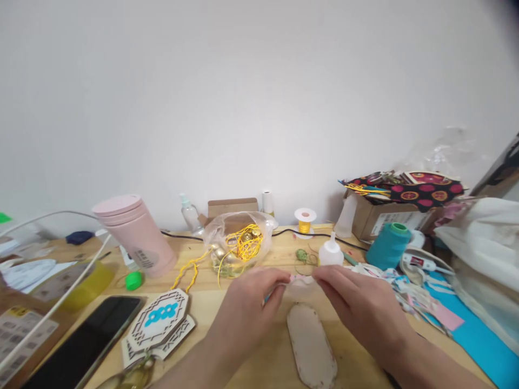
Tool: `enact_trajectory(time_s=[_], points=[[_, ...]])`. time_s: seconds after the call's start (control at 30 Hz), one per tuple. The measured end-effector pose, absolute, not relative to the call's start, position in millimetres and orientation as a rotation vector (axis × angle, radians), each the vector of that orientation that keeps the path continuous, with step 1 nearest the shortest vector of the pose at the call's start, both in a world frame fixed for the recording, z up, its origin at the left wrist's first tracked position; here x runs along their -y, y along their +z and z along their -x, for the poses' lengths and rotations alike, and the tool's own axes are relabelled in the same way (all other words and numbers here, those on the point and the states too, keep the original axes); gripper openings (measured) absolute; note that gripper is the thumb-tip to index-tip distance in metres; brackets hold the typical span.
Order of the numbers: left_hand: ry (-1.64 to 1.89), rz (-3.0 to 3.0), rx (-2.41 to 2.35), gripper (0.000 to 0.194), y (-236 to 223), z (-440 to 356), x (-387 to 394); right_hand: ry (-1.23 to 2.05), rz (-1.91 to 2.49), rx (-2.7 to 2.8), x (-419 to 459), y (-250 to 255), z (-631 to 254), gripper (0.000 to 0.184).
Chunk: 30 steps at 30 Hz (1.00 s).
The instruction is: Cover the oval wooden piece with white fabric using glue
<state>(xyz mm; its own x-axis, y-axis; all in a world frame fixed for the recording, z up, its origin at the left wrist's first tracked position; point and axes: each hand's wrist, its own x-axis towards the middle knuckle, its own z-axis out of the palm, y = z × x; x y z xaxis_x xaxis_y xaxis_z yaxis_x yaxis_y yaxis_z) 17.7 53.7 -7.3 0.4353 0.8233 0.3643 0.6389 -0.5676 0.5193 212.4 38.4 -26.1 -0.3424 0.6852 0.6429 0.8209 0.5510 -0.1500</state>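
My left hand (252, 302) and my right hand (359, 300) face each other over the wooden table, fingers pinched. Between their fingertips stretches a thin, pale pinkish-white strip (301, 281); it is blurred, and I cannot tell what it is made of. A bit of blue shows at my left fingers. Below the strip, a long off-white plate with rounded ends (311, 346) lies flat on the table, touched by neither hand. Just behind my right fingers stands a white squeeze bottle with a nozzle (331, 253). A small tangle of green cord (302, 255) lies beside it.
At left are a pink cup (135, 237), a dark phone (87, 340) and octagonal fretwork pieces (160, 319). Behind sits a plastic bag (211, 232) with yellow cord and bells. At right stand a teal thread cone (389, 246), blue sheets (478, 346) and a cardboard box (367, 219).
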Motion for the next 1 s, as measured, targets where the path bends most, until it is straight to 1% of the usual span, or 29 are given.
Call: enact_trajectory(time_s=[0.1,0.2,0.3,0.43,0.53,0.83,1.0], points=[[0.911,-2.416,-1.29,0.015,-0.7,-16.5,-61.7,-0.264,1.224,2.117,-43.1,-20.5,-207.1,0.015],[0.949,-2.474,-1.265,0.015,-4.1,-10.7,-57.3,-0.239,1.212,2.143,-39.3,-22.8,-208.0,0.016],[0.949,-2.588,-1.161,0.02,-16.5,-5.5,-43.8,-0.189,1.153,2.209,-28.6,-33.7,-214.3,0.018],[0.962,-2.775,-0.936,0.02,-36.4,-5.9,-26.5,-0.148,1.022,2.279,-12.2,-50.8,-225.0,0.022],[0.941,-2.849,-0.837,0.019,-45.5,-9.5,-19.5,-0.104,1.027,2.327,-4.0,-57.1,-230.5,0.021],[0.9,-2.875,-0.806,0.018,-51.1,-8.3,-11.8,0.062,1.067,2.36,6.9,-61.6,-235.9,0.022],[0.921,-2.904,-0.802,0.017,-54.9,-7.1,-7.9,0.037,1.051,2.37,11.1,-66.6,-237.0,0.02]])
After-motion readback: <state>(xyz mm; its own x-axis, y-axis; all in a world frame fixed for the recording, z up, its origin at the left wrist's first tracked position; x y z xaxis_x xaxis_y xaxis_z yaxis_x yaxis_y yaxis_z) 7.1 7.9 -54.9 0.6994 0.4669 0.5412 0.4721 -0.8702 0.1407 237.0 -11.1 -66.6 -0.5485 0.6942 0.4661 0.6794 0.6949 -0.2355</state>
